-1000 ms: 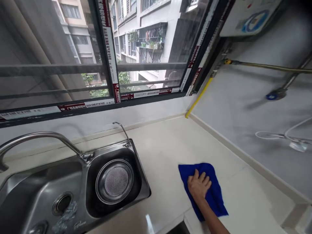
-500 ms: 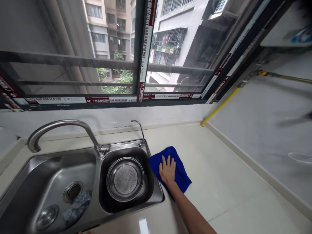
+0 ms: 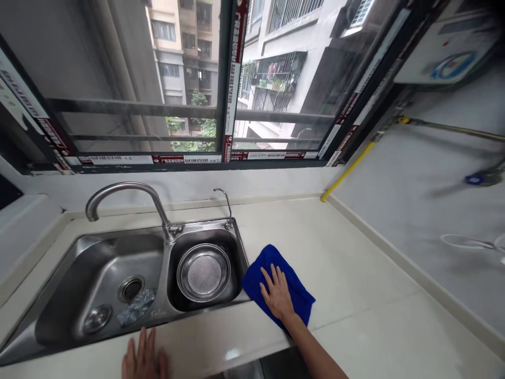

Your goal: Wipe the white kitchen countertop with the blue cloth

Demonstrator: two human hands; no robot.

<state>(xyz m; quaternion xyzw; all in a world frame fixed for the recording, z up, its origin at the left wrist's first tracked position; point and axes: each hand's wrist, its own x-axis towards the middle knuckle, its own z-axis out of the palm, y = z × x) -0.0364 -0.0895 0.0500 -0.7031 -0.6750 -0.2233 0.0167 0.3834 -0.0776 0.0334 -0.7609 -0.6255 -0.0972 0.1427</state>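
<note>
My right hand (image 3: 278,295) presses flat on a blue cloth (image 3: 294,287) spread on the cream countertop (image 3: 347,273), right beside the right rim of the steel double sink (image 3: 158,316). The cloth's left edge touches the sink rim. My left hand (image 3: 144,359) lies flat, fingers apart, on the counter's front strip just before the sink, holding nothing.
A curved tap (image 3: 130,202) and a thin second spout (image 3: 225,205) stand behind the sink. A round steel strainer basket (image 3: 203,272) sits in the right bowl; a crumpled grey wad (image 3: 136,308) lies in the left. Window behind, pale wall with pipes (image 3: 347,168) at right.
My right hand slid the blue cloth leftward across the counter to the sink's rim, then slightly toward me. My left hand has come into view on the front edge.
</note>
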